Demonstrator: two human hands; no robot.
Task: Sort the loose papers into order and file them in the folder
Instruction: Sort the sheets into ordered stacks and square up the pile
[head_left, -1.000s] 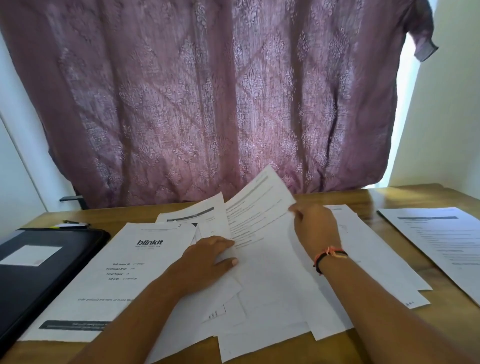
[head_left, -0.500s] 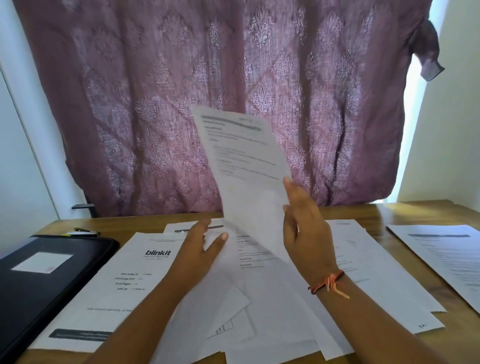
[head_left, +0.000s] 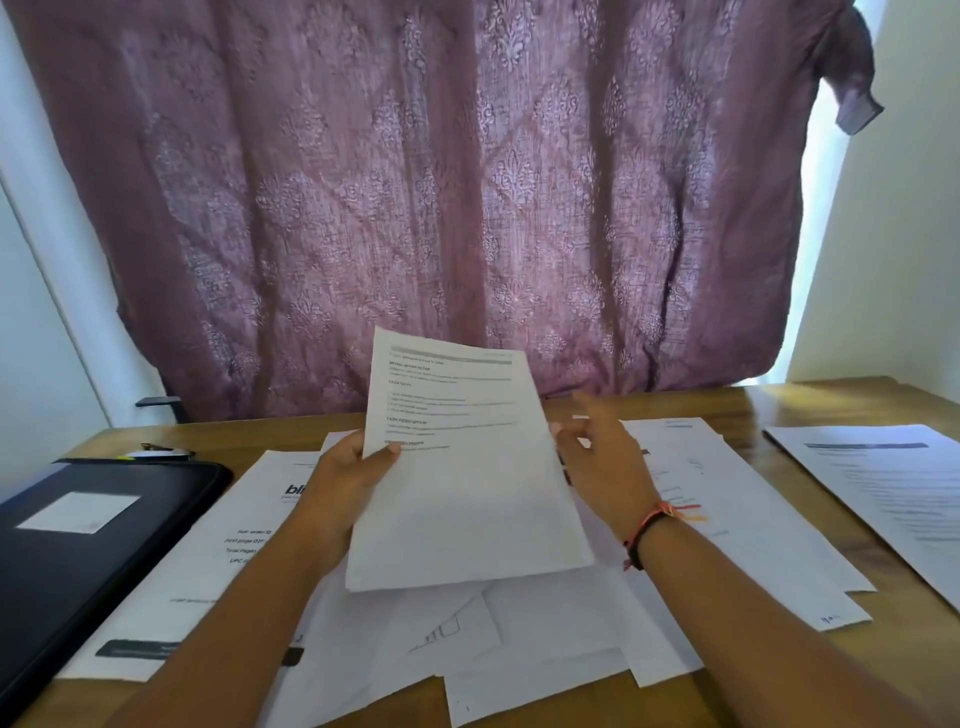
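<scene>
Printed sheet (head_left: 460, 488) in left hand (head_left: 340, 491)

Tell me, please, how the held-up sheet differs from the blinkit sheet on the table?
The held sheet is lifted and tilted, pinched by the left hand; the blinkit sheet lies flat on the table. The held sheet carries headed text lines; the blinkit sheet shows a bold logo and a dark bar. Both are white printed pages.

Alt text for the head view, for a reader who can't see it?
The left hand holds a white printed sheet raised above loose white papers spread on a wooden table; the right hand is open at its right edge. A closed black folder lies at left.
</scene>
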